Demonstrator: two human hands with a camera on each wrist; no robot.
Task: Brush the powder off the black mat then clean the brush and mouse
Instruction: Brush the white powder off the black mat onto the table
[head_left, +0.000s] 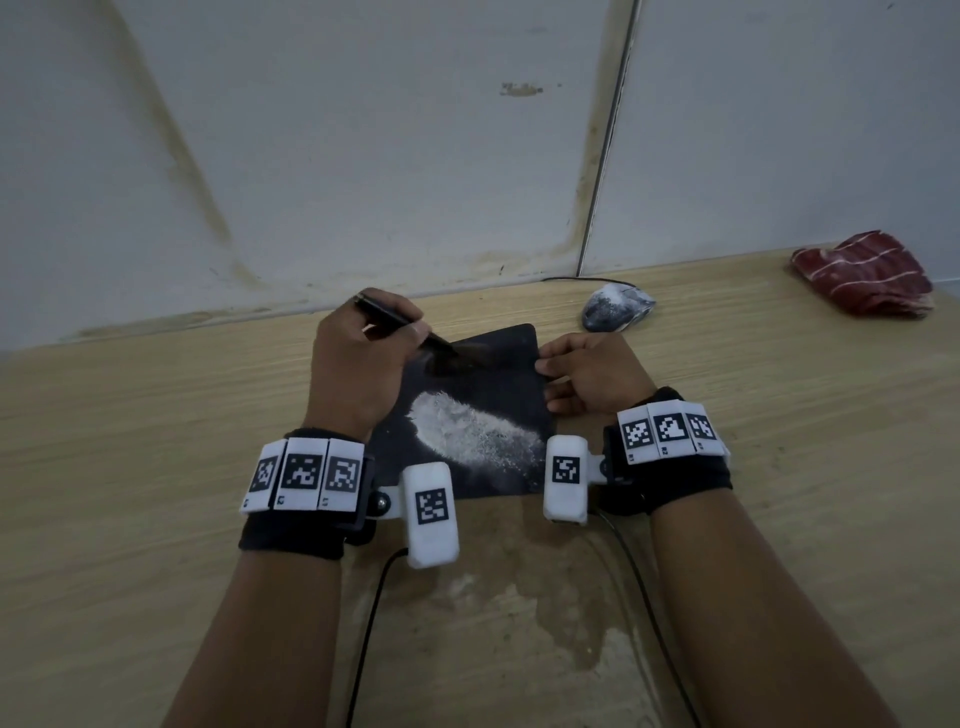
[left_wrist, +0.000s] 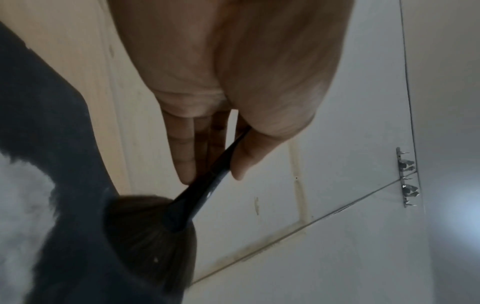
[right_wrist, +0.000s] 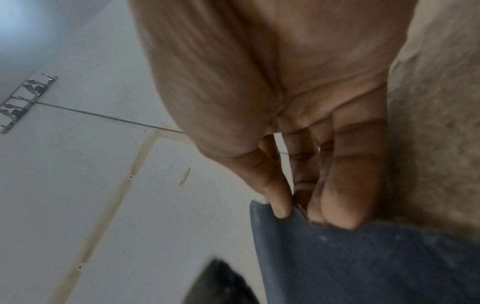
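**White powder still heaped on black mat as brushing begins**

White powder (head_left: 467, 431) lies in a long drift across the near half of the black mat (head_left: 498, 374), which sits on a pale wood-grain worktop (head_left: 156, 467) against a stained white wall (head_left: 363, 130). The left hand (head_left: 358, 364) pinches the slim black handle of a fan-shaped brush (head_left: 452, 361) between thumb and fingers, its dark bristles down on the mat's far, mostly bare end. The right hand (head_left: 592, 371) grips the mat's right edge; the right wrist view shows thumb on top and fingers beneath, the edge lifted slightly off the worktop.

Brushing appears to be the step in hand, and it looks early: most of the powder is unmoved. The next move likely calls for drawing the bristles toward the near side through the drift and off the mat's edge, while the right hand keeps the mat from sliding. Pale dusty smears already mark the worktop below the mat.

A computer mouse (head_left: 615, 309), dusted white on its back, rests beyond the mat's far right corner, its cable running to the wall; it awaits cleaning, as does the brush. A crumpled red cloth with pale stripes (head_left: 862, 280) lies well apart at the far right, a probable wiping tool.

No brand or legible writing is visible. Both wrists carry bands of white blocks printed with black-and-white square marker patterns; tiny characters beneath them are too small to read.
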